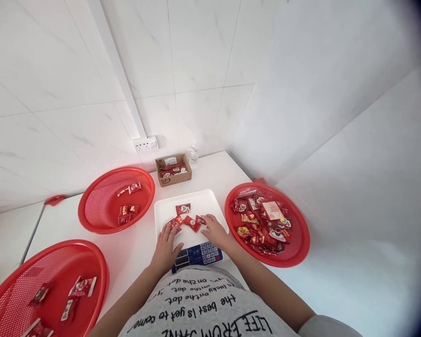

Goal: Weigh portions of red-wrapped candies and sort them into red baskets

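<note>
A white digital scale [162, 208] with a blue keypad [199, 255] lies before me on the white table, with several small red wrapped packets on its tray. My left hand [166, 245] rests at the tray's left side, fingers extended, their tips at a red-and-white packet [174, 225] that they partly cover. At the right of the row, my right hand [214, 230] has thumb and fingers apart, with fingertips at the edge of a small dark red packet [200, 220]. Between the hands lies a bright red packet [191, 223]. A dark red packet [183, 208] sits alone farther back on the tray.
Right of the scale, a red mesh basket [303, 238] holds many packets and a pale card [272, 210]. Two red baskets, one far [91, 187] and one near [100, 262], hold a few packets each. Behind stand a cardboard box [175, 179] and a clear plastic bottle [193, 156].
</note>
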Demonstrator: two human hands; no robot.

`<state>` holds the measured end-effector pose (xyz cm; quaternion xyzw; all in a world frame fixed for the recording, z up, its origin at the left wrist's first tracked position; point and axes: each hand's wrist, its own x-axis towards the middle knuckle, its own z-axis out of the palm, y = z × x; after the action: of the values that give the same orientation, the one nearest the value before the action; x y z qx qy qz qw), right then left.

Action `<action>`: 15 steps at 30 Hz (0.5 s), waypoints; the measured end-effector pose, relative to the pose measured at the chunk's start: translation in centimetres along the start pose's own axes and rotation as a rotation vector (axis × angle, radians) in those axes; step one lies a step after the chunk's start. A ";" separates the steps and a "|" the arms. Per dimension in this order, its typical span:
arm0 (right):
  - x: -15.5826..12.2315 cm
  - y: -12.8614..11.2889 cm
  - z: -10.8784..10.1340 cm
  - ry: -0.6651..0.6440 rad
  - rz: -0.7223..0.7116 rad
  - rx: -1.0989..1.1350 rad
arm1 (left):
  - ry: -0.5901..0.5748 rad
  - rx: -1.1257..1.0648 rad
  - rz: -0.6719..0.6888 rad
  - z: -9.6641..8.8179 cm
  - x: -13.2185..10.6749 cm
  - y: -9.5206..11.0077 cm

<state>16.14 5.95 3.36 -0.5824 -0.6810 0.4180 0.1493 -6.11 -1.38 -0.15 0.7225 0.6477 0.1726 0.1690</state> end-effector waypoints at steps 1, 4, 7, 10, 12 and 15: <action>0.1 -0.3 0.5 -0.009 -0.027 0.026 | -0.007 0.004 0.003 0.1 0.1 0.0; 0.6 -1.3 1.8 -0.031 -0.130 0.117 | -0.026 0.017 0.019 0.3 0.2 0.1; 0.8 -1.4 2.1 -0.018 -0.214 0.197 | -0.039 0.040 0.026 0.1 0.3 0.2; 0.6 0.2 1.0 0.107 -0.218 0.236 | -0.036 0.080 0.027 -0.3 0.9 0.5; 0.2 2.2 -0.4 0.238 -0.196 0.225 | -0.033 0.113 0.046 -0.7 1.9 1.0; -0.8 5.7 -3.1 0.425 -0.124 0.097 | -0.065 0.173 0.115 -1.1 4.3 1.9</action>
<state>22.27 6.23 1.25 -0.6066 -0.6478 0.3083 0.3426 -4.54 2.68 1.83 0.7757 0.6117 0.1020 0.1169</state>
